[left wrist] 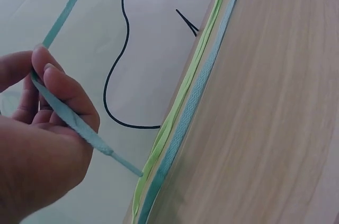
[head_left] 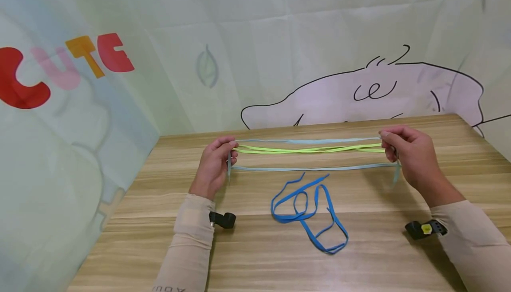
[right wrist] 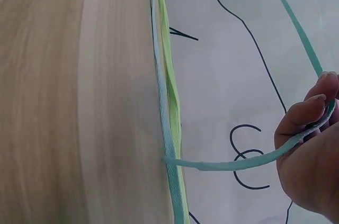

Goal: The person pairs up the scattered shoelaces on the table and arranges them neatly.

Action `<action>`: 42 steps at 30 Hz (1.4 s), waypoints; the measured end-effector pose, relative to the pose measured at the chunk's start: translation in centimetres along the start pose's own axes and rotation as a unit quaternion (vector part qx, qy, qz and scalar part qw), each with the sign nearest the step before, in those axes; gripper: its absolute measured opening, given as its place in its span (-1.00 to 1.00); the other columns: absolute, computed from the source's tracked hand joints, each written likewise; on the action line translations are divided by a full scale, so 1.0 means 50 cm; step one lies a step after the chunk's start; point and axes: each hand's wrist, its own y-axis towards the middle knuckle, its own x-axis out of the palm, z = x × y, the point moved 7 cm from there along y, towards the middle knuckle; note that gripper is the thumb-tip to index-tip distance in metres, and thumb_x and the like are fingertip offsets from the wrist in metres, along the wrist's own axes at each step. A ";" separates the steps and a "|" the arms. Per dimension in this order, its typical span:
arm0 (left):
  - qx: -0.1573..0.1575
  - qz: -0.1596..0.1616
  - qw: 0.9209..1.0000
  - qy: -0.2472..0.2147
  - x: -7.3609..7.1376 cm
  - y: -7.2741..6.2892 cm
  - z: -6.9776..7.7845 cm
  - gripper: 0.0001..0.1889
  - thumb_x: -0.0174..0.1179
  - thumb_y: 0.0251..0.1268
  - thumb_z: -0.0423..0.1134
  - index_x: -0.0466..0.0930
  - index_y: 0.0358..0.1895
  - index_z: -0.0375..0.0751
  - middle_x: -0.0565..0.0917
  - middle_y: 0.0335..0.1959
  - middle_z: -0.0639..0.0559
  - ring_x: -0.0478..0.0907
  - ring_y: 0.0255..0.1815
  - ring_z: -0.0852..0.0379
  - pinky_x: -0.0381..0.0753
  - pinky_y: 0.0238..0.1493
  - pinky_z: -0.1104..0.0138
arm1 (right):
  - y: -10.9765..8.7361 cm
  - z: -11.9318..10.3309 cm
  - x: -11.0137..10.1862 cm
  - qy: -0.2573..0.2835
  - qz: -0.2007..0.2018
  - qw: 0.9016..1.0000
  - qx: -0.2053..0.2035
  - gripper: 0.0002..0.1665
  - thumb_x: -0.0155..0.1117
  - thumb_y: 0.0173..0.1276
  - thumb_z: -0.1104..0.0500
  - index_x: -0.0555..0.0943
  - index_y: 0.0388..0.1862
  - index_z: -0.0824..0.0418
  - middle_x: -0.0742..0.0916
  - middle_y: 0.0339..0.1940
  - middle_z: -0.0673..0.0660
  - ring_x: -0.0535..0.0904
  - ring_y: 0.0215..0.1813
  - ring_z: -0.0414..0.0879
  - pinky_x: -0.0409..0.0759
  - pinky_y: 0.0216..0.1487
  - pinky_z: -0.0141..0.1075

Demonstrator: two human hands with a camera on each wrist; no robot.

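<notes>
Light blue lace [head_left: 311, 141] was stretched above the wooden table [head_left: 255, 256], pinched near its ends by left hand [head_left: 215, 163] and right hand [head_left: 415, 154]. Yellow-green lace [head_left: 287, 151], second pale lace [head_left: 311, 169] and deep blue lace [head_left: 287, 219] lay below. Backdrop [head_left: 255, 39] read "CUTE"; left sleeve [head_left: 191, 238] lettering was cut off.

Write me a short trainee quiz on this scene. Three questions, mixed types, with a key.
1. True or false: the yellow-green strands lie farther back on the wooden table than the bright blue lacing.

2. Choose one. Between them, the left hand and right hand hold:
A) the bright blue lacing
B) a pale blue lace
C) the yellow-green strands

3. Fill in: the bright blue lacing lies in ____, rather than straight.

Key: 1. True. 2. B. 3. Loops.
</notes>
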 end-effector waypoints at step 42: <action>-0.048 0.038 0.997 0.055 -0.036 0.010 -0.029 -0.88 0.12 0.42 -0.49 0.54 -0.06 -0.34 0.61 -0.37 0.05 0.56 -0.47 0.22 0.49 -0.42 0.45 | 0.017 0.045 -0.062 -0.140 -0.040 0.986 0.083 -0.93 0.28 0.44 0.29 0.68 -0.17 0.15 0.67 -0.41 -0.07 0.53 -0.45 -0.21 0.54 -0.46 -0.43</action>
